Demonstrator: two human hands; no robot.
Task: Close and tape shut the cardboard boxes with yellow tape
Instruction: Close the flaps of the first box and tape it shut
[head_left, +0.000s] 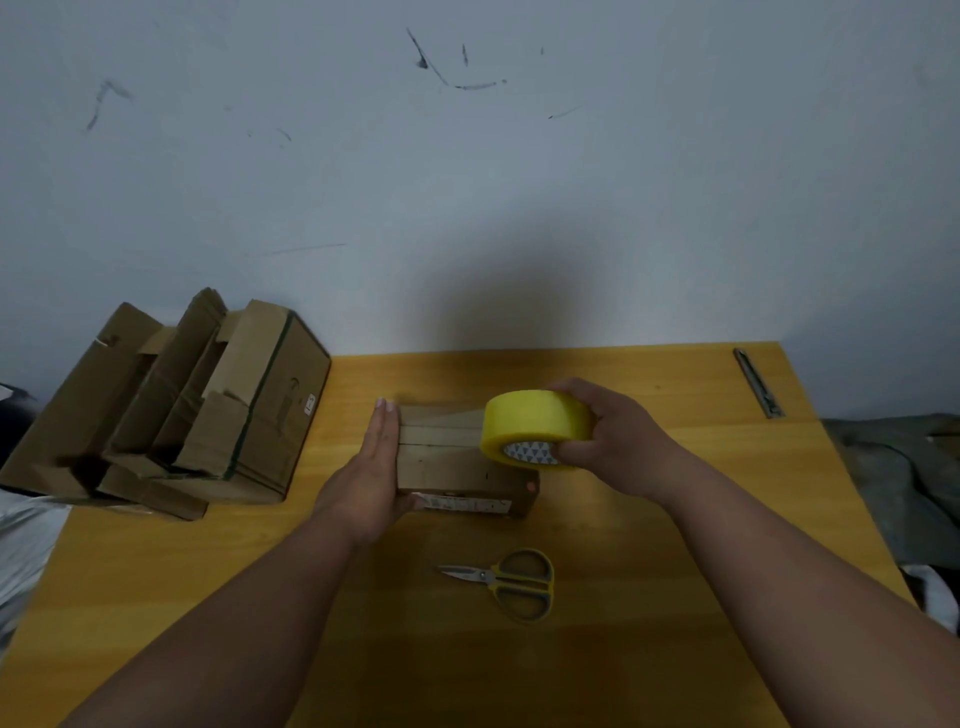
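A small closed brown cardboard box (457, 467) lies flat on the yellow wooden table (649, 519), with a white printed label on its near side. The left hand (371, 467) is laid flat against the box's left end, fingers straight and pressed together, tips pointing away from the person; the thumb lies at the near left corner of the box. The right hand (608, 431) grips a wide roll of yellow tape (535, 426), fingers curled over the far rim and the thumb at the near side by the patterned core. The roll is held on edge over the right part of the box top. A strip of tape runs from the roll leftward across the top of the box to the left fingers; whether it is fully stuck down cannot be told.

Just nearer than the box, between the two forearms, lie yellow-handled scissors (511, 582), blades pointing left. Well left of the left fingers stands a stack of open, flattened brown cardboard boxes (171, 405). Beyond the right fingers, near the table's far right corner, lies a slim grey metal utility knife (757, 382).
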